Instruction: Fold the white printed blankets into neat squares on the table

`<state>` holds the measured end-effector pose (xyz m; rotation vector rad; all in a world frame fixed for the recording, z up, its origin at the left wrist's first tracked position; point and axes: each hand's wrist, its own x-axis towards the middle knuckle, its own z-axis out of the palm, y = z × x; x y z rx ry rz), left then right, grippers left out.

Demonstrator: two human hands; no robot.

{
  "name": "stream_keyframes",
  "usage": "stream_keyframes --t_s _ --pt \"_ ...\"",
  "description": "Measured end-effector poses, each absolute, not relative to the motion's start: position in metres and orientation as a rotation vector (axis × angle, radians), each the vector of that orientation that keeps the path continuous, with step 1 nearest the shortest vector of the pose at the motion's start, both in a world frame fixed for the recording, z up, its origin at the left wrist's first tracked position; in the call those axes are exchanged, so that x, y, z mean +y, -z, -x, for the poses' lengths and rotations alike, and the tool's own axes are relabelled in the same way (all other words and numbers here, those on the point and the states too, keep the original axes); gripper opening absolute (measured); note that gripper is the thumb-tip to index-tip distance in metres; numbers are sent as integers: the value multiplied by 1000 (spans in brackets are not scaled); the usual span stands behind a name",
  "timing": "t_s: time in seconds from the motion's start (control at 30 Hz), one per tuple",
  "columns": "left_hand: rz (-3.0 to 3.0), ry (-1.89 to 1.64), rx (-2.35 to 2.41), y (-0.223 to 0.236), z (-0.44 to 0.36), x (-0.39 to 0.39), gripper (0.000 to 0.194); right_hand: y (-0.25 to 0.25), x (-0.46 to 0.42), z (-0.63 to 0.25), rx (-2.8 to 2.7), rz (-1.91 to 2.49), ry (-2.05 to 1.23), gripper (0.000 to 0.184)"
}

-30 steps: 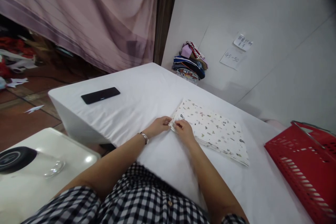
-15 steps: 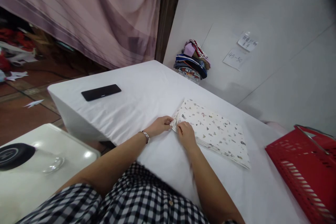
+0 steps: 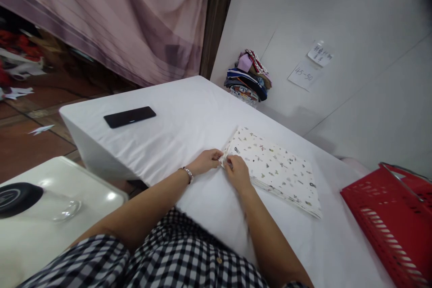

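Note:
A folded cloth (image 3: 280,168), white with small scattered prints, lies flat in layers on the white-covered table (image 3: 182,103). Its near left corner is between my two hands. My left hand (image 3: 207,161), with a bracelet at the wrist, pinches the layered edge at that corner. Just to the right, my right hand (image 3: 238,173) has its fingers closed on the same corner; the fingertips are partly hidden by the hand itself.
A black phone (image 3: 130,117) lies on the table's left part. Folded clothes (image 3: 246,78) are stacked by the wall at the back. At the right stands a red plastic basket (image 3: 388,216). A white surface (image 3: 91,189) with a dark round object (image 3: 20,198) is at lower left.
My right hand has shifted slightly left at the cloth's corner, its fingers a little more bent. The left hand and the cloth stay nearly where they were.

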<state>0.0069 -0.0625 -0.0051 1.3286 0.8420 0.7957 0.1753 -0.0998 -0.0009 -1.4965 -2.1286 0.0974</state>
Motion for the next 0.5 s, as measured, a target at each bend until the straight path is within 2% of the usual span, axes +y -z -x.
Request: stream_keyframes --t_s 0.5 --pt "-1382 -763 984 3 -8 -63 21 3 -105 -181 -2192 1388 92 16"
